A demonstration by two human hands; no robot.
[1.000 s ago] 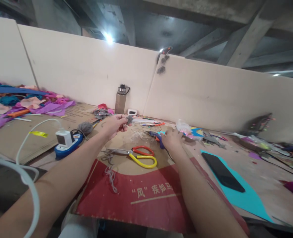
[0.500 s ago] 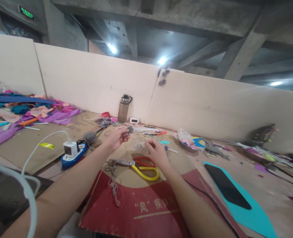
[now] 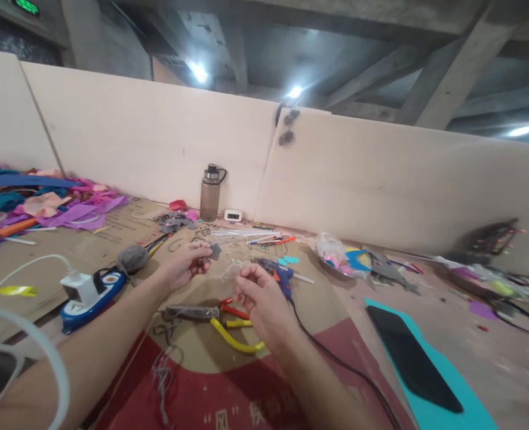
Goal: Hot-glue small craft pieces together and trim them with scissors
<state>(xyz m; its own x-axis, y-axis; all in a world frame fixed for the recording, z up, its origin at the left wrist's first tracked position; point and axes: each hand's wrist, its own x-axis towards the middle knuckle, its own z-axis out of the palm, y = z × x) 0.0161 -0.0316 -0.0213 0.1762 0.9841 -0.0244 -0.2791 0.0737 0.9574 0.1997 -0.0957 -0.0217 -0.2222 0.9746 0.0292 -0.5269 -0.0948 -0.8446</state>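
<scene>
My left hand (image 3: 181,267) is closed in a pinch on a small grey felt piece (image 3: 215,250), held just above the cardboard sheet (image 3: 193,346). A little to its right, my right hand (image 3: 259,297) hovers with fingers curled and thumb pressed to fingertips; what it holds, if anything, is too small to make out. Below and between the hands lie scissors (image 3: 228,334) with red and yellow handles. A blue glue gun (image 3: 279,273) rests just beyond my right hand, its black cord trailing toward me. Crumpled clear plastic (image 3: 230,270) sits between the hands.
A grey yarn ball (image 3: 132,258) and a blue-and-white power strip (image 3: 85,292) lie at the left. A water bottle (image 3: 210,192) stands by the back board. A black phone (image 3: 414,358) lies on a teal sheet (image 3: 466,412) at the right. Coloured scraps (image 3: 45,206) are piled far left.
My right hand left the glue gun at the right and came back toward me, now curled above the scissors. My left hand stays pinched on the grey piece.
</scene>
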